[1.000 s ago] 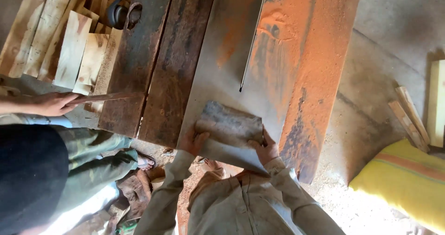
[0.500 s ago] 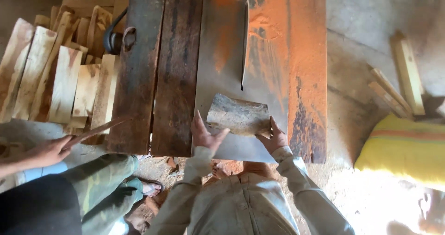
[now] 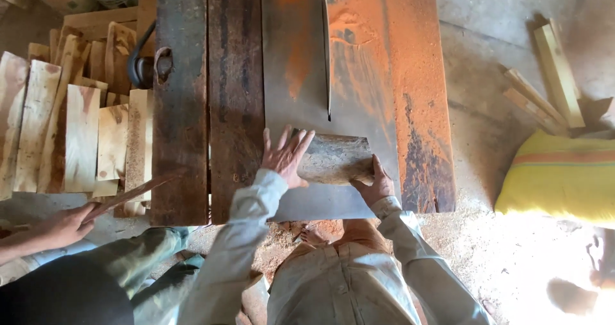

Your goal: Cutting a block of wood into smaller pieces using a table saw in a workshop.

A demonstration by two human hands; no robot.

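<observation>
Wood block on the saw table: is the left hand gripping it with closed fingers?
No. The left hand lies flat with fingers spread against the wood block, not curled around it.

A rough grey-brown wood block lies on the rust-dusted metal saw table near its near edge, just before the thin upright saw blade. The left hand rests at the block's left end, the right hand at its right corner. Pale sawn planks lie stacked beyond the table's left edge.
</observation>
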